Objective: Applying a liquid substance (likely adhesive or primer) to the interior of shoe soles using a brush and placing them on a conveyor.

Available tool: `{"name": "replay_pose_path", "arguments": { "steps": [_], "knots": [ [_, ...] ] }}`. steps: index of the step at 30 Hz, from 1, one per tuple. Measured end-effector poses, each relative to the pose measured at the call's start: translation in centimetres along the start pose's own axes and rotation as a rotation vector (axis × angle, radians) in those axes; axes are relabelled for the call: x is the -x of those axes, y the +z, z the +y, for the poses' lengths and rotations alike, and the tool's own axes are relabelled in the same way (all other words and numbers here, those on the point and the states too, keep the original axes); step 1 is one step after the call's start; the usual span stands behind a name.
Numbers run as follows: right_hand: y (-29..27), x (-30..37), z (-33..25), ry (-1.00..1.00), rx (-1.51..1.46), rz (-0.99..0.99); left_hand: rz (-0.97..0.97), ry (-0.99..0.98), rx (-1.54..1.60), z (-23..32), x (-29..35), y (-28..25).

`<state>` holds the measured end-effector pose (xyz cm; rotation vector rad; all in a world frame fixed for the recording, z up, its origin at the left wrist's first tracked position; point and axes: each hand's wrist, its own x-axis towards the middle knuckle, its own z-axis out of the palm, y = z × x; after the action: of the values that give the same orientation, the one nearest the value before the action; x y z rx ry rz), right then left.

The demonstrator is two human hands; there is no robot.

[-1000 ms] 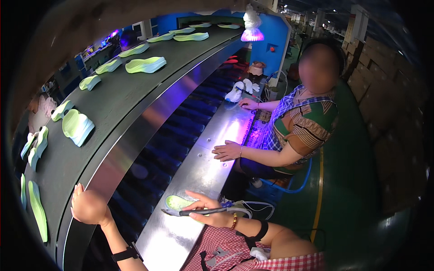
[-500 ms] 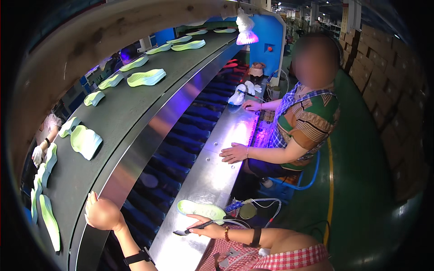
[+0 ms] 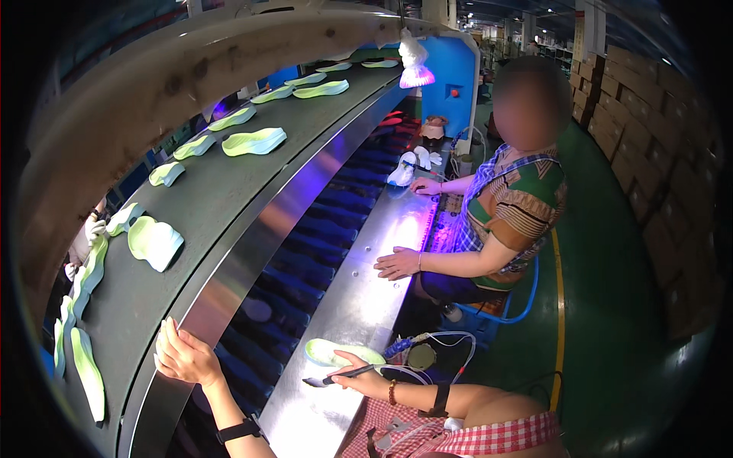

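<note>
My left hand (image 3: 185, 355) rests on the metal side rail (image 3: 244, 256) of the conveyor, its fingers stretched over the edge and holding nothing. In my right hand (image 3: 362, 375) is a slim brush (image 3: 347, 374) with a black handle. Its dark tip points left, just over the metal bench (image 3: 336, 305). Behind the right hand, a pale green shoe sole (image 3: 328, 351) lies on the bench, partly covered by the fingers. I cannot tell whether the hand touches the sole.
Several green and white soles, one of them (image 3: 254, 142), lie on the dark conveyor belt (image 3: 221, 202). A co-worker (image 3: 511, 206) sits at the bench's far end, both hands on it. Thin hoses (image 3: 458, 336) loop beside a round container (image 3: 421, 356). Stacked cartons (image 3: 649, 137) line the right.
The view has shifted slightly. My hands keep about the same places, left on the rail and right with the brush. Beyond the belt, another person's gloved hand has moved.
</note>
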<state>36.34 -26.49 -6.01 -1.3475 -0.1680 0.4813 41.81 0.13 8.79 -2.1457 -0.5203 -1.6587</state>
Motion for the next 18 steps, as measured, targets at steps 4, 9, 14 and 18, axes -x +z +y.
{"name": "replay_pose_path", "arguments": {
  "steps": [4,9,14,18],
  "knots": [
    [-0.2,0.1,0.0,0.039,0.011,0.023,-0.016,0.018,-0.015,-0.4,0.2,0.2],
    [-0.2,0.0,0.2,0.042,-0.015,0.024,0.009,0.005,0.008,-0.2,-0.2,0.0],
    [-0.8,-0.1,1.3,0.049,-0.021,0.021,0.025,0.013,0.012,0.0,-0.4,0.1],
    [-0.8,-0.1,1.0,0.038,-0.025,0.027,0.031,-0.001,0.011,-0.3,-0.3,0.1]
  ]
}}
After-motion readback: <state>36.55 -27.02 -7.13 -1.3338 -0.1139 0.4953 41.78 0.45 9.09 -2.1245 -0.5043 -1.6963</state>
